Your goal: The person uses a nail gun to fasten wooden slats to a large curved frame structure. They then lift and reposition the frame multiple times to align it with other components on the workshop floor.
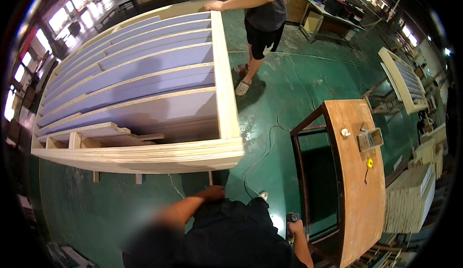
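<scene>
A large pale wooden frame (227, 80) stands before me, with thin slats running across it and lilac panels between them. My left hand (213, 193) is just below its near edge, close to my body. Its fingers look curled in; whatever they may hold is hidden in shadow. Low on my right, beside the brown table, my right hand (296, 227) is closed around a dark hand tool (292, 218), whose exact kind I cannot make out. Loose offcuts of board (103, 131) lie inside the frame's near bay.
Across the frame stands another person (265, 7), one hand on its far corner. The brown table (354, 191) carries a small box (370, 140), a yellow tape measure (370, 163) and a white roll (345, 132). A thin hose (271, 135) trails over the green floor. Stacked boards (407, 200) stand farther right.
</scene>
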Demonstrator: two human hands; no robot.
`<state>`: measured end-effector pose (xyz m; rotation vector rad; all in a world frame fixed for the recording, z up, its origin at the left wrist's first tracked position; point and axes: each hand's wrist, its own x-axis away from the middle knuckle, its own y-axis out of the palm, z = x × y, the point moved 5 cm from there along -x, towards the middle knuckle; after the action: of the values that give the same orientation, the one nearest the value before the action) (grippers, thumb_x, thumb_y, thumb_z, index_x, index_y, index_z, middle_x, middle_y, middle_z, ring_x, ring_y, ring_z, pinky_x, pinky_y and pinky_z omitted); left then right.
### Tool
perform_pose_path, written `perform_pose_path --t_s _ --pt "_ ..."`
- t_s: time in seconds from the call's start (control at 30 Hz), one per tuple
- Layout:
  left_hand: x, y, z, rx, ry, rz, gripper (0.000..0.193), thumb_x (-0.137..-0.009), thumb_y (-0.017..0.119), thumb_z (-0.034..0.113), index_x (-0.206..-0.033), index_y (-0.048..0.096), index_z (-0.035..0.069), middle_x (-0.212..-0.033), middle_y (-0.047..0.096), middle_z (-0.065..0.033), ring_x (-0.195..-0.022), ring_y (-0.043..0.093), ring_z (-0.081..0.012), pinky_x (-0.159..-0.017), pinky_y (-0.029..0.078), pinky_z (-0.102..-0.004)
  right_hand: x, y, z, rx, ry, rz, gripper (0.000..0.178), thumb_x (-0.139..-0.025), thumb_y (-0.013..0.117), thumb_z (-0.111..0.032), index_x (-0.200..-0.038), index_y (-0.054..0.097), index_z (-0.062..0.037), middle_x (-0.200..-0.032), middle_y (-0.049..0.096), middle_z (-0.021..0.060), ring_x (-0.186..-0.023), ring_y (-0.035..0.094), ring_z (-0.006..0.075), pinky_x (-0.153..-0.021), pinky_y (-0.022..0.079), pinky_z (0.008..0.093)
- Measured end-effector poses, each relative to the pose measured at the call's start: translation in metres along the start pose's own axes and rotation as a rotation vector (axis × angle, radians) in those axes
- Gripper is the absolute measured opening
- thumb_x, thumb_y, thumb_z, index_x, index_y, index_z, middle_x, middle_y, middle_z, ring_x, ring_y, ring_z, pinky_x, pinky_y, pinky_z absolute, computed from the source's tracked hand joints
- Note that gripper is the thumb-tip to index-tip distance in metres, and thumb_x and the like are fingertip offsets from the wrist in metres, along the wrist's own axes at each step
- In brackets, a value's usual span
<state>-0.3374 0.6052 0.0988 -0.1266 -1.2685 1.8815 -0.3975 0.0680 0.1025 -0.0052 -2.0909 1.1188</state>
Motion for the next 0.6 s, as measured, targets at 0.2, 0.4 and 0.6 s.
perform_pose_path --t_s 0.2,0.4,0.6 --pt "0.006 0.104 -0.036 0.428 -0.835 -0.173 0.038 -0.094 0.066 0.039 -0.108 0.077 0.004 -0.107 0.075 -0.0205 -0.095 0.071 -0.0387 -0.084 0.056 -0.0494 -0.144 -0.092 -0.121 -0.017 -0.200 -0.176 0.041 -0.072 0.078 -0.015 -0.110 0.073 0.0023 -0.100 0.075 0.0260 -0.099 0.074 0.0402 -0.086 0.057 0.0459" --pt "-0.117 0.028 0.032 0.959 -1.075 0.375 0.039 -0.095 0.065 0.040 -0.105 0.076 0.005 -0.109 0.075 -0.0197 -0.100 0.072 -0.0341 -0.088 0.055 -0.0424 -0.227 -0.168 -0.219 -0.106 -0.461 -0.146 0.048 -0.074 0.082 -0.010 -0.120 0.071 0.0000 -0.114 0.075 0.0225 -0.110 0.071 0.0390 -0.094 0.055 0.0438" --pt "-0.176 -0.029 0.027 1.223 -1.164 0.751 0.026 -0.098 0.061 0.030 -0.103 0.073 0.008 -0.096 0.075 -0.0110 -0.090 0.072 -0.0267 -0.077 0.056 -0.0409 -0.293 -0.208 -0.302 -0.102 -0.590 -0.202 0.047 -0.076 0.083 -0.010 -0.120 0.070 0.0021 -0.111 0.075 0.0204 -0.108 0.072 0.0347 -0.094 0.054 0.0416"
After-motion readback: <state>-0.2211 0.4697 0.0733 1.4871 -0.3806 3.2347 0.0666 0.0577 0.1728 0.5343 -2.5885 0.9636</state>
